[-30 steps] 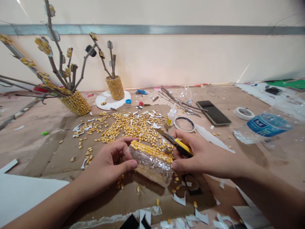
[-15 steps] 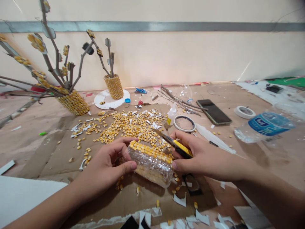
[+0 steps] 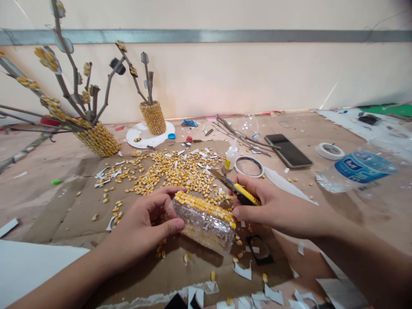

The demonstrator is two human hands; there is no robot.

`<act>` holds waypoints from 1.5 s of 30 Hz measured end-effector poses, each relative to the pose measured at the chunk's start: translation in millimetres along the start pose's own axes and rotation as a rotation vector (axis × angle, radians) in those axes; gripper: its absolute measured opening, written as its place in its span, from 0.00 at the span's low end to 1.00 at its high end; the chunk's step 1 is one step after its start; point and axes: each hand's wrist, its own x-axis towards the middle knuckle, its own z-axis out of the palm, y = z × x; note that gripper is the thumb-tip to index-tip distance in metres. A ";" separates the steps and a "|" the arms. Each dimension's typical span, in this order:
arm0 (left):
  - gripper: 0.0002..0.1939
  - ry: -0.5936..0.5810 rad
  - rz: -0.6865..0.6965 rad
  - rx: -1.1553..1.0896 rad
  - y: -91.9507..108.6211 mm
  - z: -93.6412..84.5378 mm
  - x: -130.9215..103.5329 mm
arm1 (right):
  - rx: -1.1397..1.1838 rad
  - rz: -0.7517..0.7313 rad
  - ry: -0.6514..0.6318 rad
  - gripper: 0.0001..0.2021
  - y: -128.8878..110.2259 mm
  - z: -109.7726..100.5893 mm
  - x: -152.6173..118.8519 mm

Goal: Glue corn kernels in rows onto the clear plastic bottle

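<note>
My left hand [image 3: 154,223] grips the left end of a clear plastic bottle piece [image 3: 206,225] lying tilted on its side. Rows of yellow corn kernels [image 3: 206,206] cover its upper side; its front is bare, shiny plastic. In my right hand [image 3: 264,206] is a yellow and black utility knife [image 3: 240,192], its blade pointing up and left above the loose kernels. My right fingers are close to the bottle piece's right end. Behind it spreads a heap of loose corn kernels [image 3: 180,171] on a cardboard sheet [image 3: 80,206].
A small glue bottle [image 3: 231,155], a tape roll [image 3: 249,166] and a phone [image 3: 288,150] lie beyond my right hand. A water bottle [image 3: 357,169] is at right. Two kernel-covered pots [image 3: 99,139] with twigs stand at back left. Paper scraps [image 3: 243,271] litter the front.
My right thumb has drawn slightly away from the bottle piece's right end, and the knife has shifted a little with that hand. My left hand keeps its hold.
</note>
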 end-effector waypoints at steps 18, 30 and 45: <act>0.22 0.181 0.090 0.333 0.3 -26.4 7.7 | -0.576 -0.073 0.343 0.05 5.5 -17.3 20.8; 0.09 0.205 0.154 0.623 -0.7 -37.6 19.9 | -0.654 -0.133 0.350 0.13 13.6 -9.0 19.8; 0.12 0.100 0.417 1.014 -14.6 -18.4 34.1 | -0.675 -0.146 0.334 0.16 26.8 -7.7 25.6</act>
